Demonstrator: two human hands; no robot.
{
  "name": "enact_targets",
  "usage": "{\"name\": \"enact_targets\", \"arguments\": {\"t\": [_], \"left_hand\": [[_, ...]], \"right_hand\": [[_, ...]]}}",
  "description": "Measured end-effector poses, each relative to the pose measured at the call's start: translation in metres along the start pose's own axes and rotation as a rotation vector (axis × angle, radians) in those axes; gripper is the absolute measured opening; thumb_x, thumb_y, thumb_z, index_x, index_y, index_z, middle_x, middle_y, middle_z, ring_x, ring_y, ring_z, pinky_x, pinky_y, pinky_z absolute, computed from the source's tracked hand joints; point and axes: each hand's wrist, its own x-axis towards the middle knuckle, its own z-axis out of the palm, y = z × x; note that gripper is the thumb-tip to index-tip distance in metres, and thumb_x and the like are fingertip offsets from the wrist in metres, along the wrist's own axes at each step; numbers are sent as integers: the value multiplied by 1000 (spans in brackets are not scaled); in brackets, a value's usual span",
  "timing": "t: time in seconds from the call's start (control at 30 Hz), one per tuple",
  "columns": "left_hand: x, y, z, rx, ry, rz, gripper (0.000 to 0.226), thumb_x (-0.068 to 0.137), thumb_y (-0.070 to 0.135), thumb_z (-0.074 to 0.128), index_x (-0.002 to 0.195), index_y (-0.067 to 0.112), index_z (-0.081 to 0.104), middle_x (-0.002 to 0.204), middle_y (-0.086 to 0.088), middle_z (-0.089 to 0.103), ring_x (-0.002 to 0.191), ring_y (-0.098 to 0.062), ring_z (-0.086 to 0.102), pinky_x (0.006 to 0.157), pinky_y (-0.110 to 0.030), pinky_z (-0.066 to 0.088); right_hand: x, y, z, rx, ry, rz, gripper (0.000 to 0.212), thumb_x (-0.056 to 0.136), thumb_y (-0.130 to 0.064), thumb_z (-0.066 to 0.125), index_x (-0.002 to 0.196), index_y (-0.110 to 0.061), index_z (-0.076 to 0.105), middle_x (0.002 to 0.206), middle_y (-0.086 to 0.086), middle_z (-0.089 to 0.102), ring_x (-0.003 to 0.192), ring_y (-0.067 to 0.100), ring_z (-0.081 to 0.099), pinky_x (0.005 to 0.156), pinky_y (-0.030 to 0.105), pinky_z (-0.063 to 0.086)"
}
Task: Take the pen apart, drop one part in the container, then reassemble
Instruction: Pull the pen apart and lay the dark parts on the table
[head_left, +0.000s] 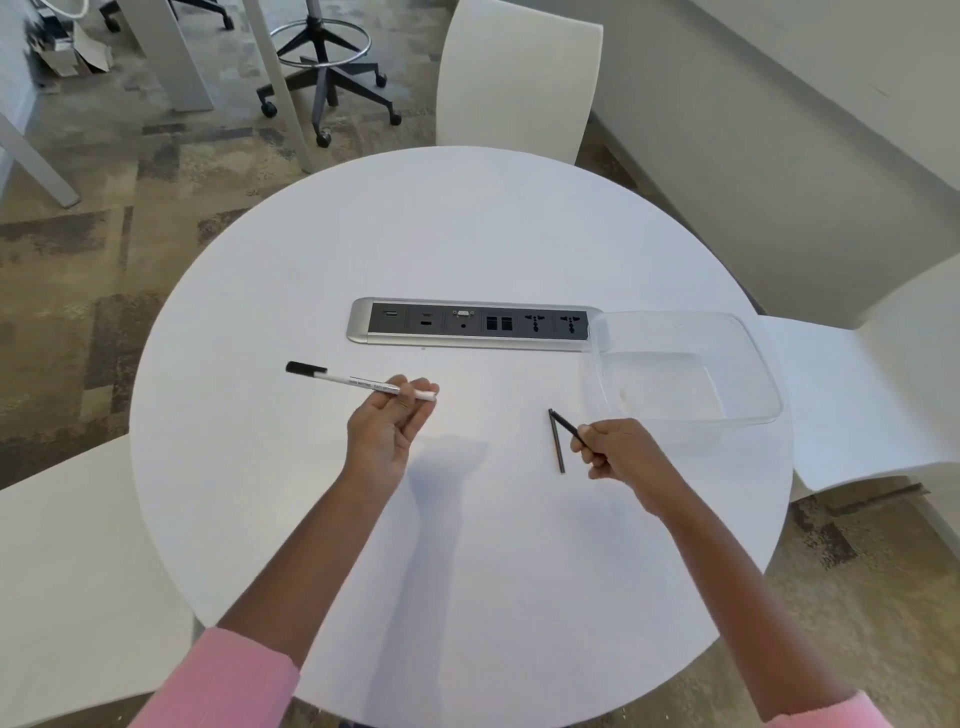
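Note:
My left hand (387, 431) pinches the white pen barrel (363, 385) near its open right end and holds it level above the table. The black cap (305, 368) sits on its left end. My right hand (615, 451) grips a thin black refill (567, 425) that slants down-left toward the tabletop. A second thin dark line (557, 441) runs from the refill's tip back toward me on the table; whether it is a shadow or another part I cannot tell. The clear plastic container (763, 364) stands just beyond my right hand, with no pen part visible inside.
The round white table (467, 234) has a silver socket strip (467, 322) set into its middle, its right end under the container's corner. White chairs (519, 78) stand around the table. An office stool base (324, 73) is on the carpet beyond.

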Motion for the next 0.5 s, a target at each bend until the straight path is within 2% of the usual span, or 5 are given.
{"name": "enact_targets", "arguments": {"t": [0.13, 0.27, 0.37, 0.43, 0.5], "left_hand": [[-4, -15, 2, 0, -23, -53, 18, 92, -2, 44, 80, 7, 54, 60, 1, 73, 62, -10, 71, 58, -17, 57], [-3, -23, 3, -26, -19, -91, 17, 91, -2, 46, 80, 7, 55, 61, 1, 73, 62, -11, 71, 56, -18, 57], [-2, -26, 2, -27, -7, -111, 16, 91, -2, 47, 80, 6, 56, 61, 0, 73, 62, -12, 72, 57, -19, 57], [-2, -27, 1, -32, -2, -128, 15, 90, -1, 48, 81, 6, 56, 62, 0, 73, 62, -12, 72, 57, -19, 57], [-2, -29, 1, -38, 8, -146, 14, 90, -1, 48, 81, 6, 57, 62, -1, 73, 62, -13, 72, 56, -19, 58]], "right_hand": [[9, 7, 12, -68, 40, -25, 35, 93, -10, 44, 61, -13, 59, 58, 1, 51, 53, 11, 44, 51, 17, 40], [18, 18, 30, -169, 146, -79, 18, 87, -10, 52, 77, -6, 66, 61, -2, 52, 66, 18, 48, 62, 26, 39], [23, 26, 42, -288, 258, -123, 14, 86, -12, 54, 83, -3, 65, 77, 9, 59, 75, 21, 52, 65, 25, 36], [27, 32, 51, -376, 291, -152, 15, 87, -12, 54, 88, -1, 64, 91, 16, 62, 83, 26, 57, 69, 26, 37], [31, 37, 58, -448, 304, -182, 16, 87, -11, 54, 92, 0, 63, 97, 21, 61, 89, 30, 58, 71, 28, 39]]}}
